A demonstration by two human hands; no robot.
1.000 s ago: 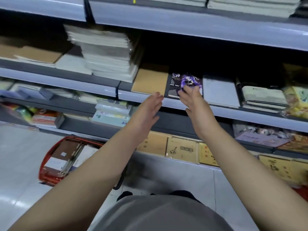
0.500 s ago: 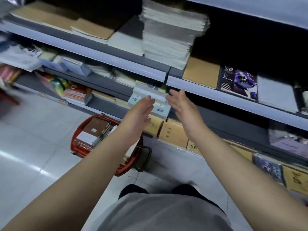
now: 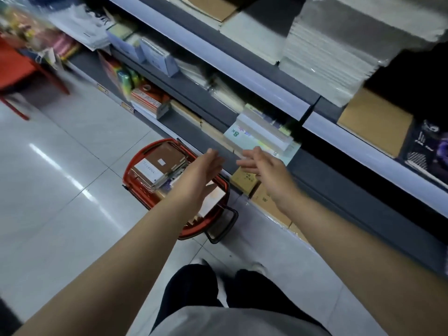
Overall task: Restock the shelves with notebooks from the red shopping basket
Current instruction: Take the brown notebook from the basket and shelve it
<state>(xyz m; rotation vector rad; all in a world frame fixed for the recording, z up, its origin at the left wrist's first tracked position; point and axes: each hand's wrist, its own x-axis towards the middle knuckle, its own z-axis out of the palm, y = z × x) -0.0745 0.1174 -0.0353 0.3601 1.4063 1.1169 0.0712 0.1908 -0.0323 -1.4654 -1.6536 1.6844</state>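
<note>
1. Notebooks [image 3: 158, 169] sit stacked in the red shopping basket [image 3: 135, 177], which rests on the tiled floor [image 3: 60, 166] right at the foot of the shelves [image 3: 266, 93].
2. Topmost there: a brown notebook with a white label, a white-covered one just beside it.
3. Left hand [image 3: 202, 170] hovers above the basket's near half, fingers straight, grip wide open, holding nothing.
4. Right hand [image 3: 266, 169] hangs just beside it, before the lower shelf edge, fingers loose and spread, grip empty too.
5. Up on the shelf, a tall stack of wrapped white pads [image 3: 339, 57], then a kraft-brown notebook [image 3: 375, 127], then a dark purple-printed one [image 3: 431, 149].
6. Far left, a blurred red stool [image 3: 26, 66].
</note>
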